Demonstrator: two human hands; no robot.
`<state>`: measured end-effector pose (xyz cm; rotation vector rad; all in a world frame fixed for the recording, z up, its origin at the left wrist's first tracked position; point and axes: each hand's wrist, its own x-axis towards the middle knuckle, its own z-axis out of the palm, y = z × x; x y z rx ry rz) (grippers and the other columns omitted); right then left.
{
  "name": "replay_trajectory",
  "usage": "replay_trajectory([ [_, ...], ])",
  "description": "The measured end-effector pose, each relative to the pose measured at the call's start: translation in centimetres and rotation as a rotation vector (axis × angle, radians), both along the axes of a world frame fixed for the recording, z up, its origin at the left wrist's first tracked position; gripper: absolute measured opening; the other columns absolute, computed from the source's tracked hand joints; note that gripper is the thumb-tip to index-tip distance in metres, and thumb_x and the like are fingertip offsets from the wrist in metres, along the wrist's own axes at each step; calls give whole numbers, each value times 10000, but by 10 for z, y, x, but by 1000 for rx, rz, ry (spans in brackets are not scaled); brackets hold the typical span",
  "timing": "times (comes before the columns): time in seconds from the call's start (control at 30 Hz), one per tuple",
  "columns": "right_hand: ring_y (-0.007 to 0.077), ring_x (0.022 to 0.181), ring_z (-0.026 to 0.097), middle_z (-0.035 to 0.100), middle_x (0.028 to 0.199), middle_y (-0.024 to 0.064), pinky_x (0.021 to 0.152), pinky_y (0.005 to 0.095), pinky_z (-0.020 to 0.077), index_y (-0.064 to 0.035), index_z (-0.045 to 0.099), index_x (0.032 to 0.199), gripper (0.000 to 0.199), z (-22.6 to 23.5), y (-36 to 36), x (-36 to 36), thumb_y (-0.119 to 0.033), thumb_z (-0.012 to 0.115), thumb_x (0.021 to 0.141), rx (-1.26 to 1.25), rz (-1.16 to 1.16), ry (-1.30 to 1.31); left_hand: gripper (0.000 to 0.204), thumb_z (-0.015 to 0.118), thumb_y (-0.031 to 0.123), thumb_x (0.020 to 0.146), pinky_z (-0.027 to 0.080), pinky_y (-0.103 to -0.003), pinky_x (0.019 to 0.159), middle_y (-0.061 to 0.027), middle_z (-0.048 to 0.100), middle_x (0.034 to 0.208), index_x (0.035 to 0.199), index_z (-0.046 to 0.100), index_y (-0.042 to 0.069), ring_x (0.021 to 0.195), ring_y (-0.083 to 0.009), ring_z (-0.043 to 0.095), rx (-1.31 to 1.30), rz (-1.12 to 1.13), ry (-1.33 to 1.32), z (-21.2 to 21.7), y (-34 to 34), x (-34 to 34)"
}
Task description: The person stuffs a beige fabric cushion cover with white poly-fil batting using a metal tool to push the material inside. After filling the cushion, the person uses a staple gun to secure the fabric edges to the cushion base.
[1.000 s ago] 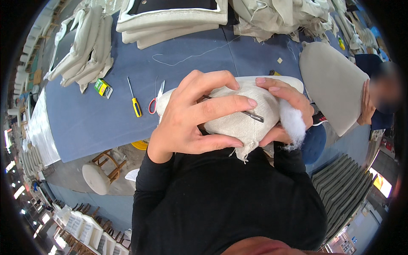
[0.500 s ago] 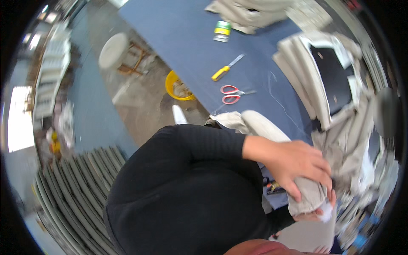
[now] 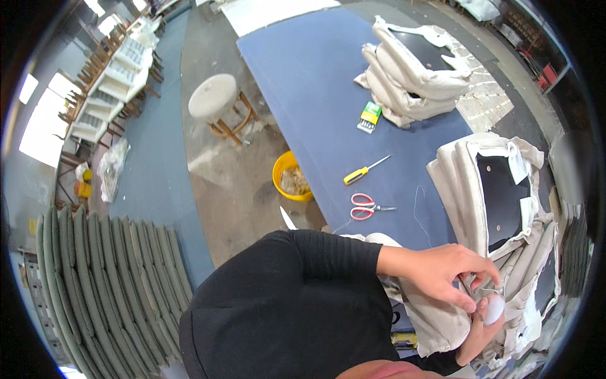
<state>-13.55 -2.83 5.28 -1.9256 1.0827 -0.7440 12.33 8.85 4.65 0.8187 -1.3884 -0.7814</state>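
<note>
Across the right of the picture reaches my left hand (image 3: 442,275), its fingers curled over a beige fabric-covered cushion (image 3: 435,316). What its fingertips hold is too small and partly hidden to name. My right hand (image 3: 483,328) is just below and beside it, closed on a white rounded object (image 3: 493,310) whose kind I cannot make out. A thin pale strand shows between the hands. Red-and-white-handled scissors (image 3: 363,207) and a yellow-handled screwdriver (image 3: 358,175) lie on the blue table (image 3: 303,82), beyond my left arm. Loose thread (image 3: 419,211) trails beside them.
Beige upholstered pieces with black panels (image 3: 502,196) stand at the right, and more (image 3: 416,69) farther back. A small green-and-yellow box (image 3: 370,117) is near them. Left are a yellow bucket (image 3: 284,165), a round stool (image 3: 213,98) and a stack of grey-green cushions (image 3: 107,278).
My view has shifted, so table items appear lower and farther right. My left hand, formerly flatter over the cushion's end, now curls its fingers near my right hand. The white object shows more fully.
</note>
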Motion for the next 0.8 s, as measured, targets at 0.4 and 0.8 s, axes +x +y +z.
replay_trajectory([
  [0.4,121,788,534,615,956,63,683,268,404,-28,553,1299,587,-15,30,7,-580,469,1117,313,106,-349,178,785,29,736,503,-403,663,-114,656,797,900,725,-4,750,-309,669,-188,51,-37,19,-41,-17],
  [0.8,108,917,617,659,1152,63,767,246,495,-40,573,1347,418,-38,22,-10,-336,686,1075,268,-56,-423,140,754,120,822,487,-474,659,-137,639,791,815,657,19,778,-397,650,-237,38,-352,29,-27,-10],
])
